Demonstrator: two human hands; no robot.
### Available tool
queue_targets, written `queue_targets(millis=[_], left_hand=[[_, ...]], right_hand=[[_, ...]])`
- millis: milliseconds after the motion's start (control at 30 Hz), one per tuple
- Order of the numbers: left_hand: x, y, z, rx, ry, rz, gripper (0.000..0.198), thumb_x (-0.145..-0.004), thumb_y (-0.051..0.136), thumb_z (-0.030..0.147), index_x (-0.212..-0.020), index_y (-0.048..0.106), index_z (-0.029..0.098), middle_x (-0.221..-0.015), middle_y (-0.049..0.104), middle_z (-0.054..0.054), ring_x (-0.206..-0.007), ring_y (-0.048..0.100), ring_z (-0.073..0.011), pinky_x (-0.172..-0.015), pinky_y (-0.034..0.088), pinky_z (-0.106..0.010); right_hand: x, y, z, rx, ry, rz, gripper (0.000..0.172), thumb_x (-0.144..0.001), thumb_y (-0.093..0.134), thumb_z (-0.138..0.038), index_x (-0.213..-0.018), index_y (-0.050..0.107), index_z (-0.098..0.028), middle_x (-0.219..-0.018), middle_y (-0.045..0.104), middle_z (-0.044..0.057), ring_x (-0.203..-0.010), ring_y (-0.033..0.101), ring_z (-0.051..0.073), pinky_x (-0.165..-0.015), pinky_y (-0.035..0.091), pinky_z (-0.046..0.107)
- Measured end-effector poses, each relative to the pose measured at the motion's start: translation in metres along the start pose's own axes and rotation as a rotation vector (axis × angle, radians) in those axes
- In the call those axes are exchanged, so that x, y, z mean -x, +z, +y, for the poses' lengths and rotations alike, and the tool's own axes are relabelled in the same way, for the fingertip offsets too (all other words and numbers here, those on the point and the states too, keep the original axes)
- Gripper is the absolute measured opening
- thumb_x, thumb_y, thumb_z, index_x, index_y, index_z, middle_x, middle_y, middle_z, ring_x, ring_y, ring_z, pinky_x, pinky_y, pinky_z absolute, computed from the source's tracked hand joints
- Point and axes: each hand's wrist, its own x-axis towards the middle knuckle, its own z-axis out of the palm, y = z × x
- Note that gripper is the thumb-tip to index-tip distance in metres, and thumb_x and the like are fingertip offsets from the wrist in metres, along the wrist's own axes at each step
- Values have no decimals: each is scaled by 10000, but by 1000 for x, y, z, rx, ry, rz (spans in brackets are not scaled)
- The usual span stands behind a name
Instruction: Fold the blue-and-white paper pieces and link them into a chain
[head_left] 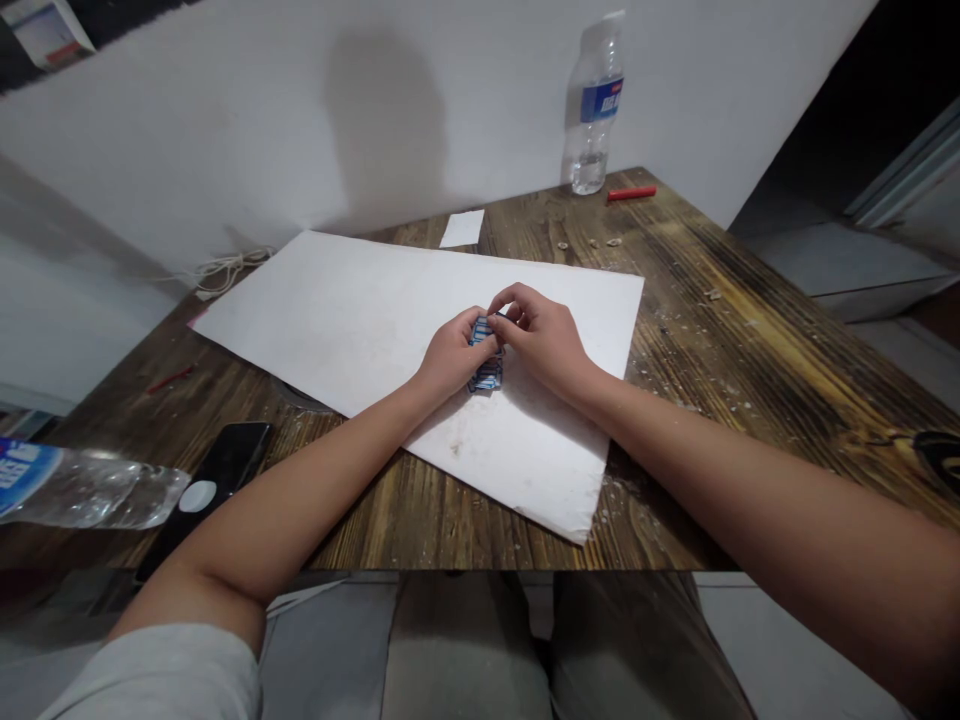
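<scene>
A small blue-and-white piece [487,375] with striped bands is held just above or against a large white board [375,290]; which of the two I cannot tell. My left hand [453,352] is closed on the piece from its left side, the thumb lying across its front. At the piece's top right edge, the thumb and index finger of my right hand [544,332] are pinched together, touching it. Both hands partly cover the piece, so its exact kind is unclear.
Behind the board are a white paper slip [462,229], a water bottle [598,120] and a red stick [631,193]. Left lie a white cable [229,265], a dark phone [232,460] and another bottle [97,488]. Small scraps dot the wooden table [697,350].
</scene>
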Motion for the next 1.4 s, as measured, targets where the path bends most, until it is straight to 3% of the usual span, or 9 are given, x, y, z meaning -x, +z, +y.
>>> queue_targets(millis=[400, 933, 1400], left_hand=[[-4, -2, -5, -73, 50, -19, 201, -815, 641, 351, -952, 618, 205, -903, 654, -30, -813, 585, -135, -743, 471, -282], [-2, -2, -3, -81, 26, -22, 133, -796, 612, 280, -906, 597, 207, -835, 624, -12, -738, 555, -111, -676, 443, -265], [0, -1, 3, -90, 23, -14, 108, -767, 603, 238, -865, 572, 206, -797, 591, 6, -722, 532, -101, -648, 413, -257]], right_hand=[[-3, 0, 5, 39, -75, 13, 87, -811, 617, -201, -860, 668, -251, -782, 614, -3, -715, 517, 144, -682, 388, 319], [-2, -1, 3, 99, -150, 50, 76, -793, 636, -161, -792, 656, -234, -776, 572, -9, -717, 508, 133, -697, 390, 317], [2, -3, -4, 167, -130, 55, 98, -788, 617, -160, -782, 667, -244, -819, 560, 0, -738, 506, 139, -672, 367, 297]])
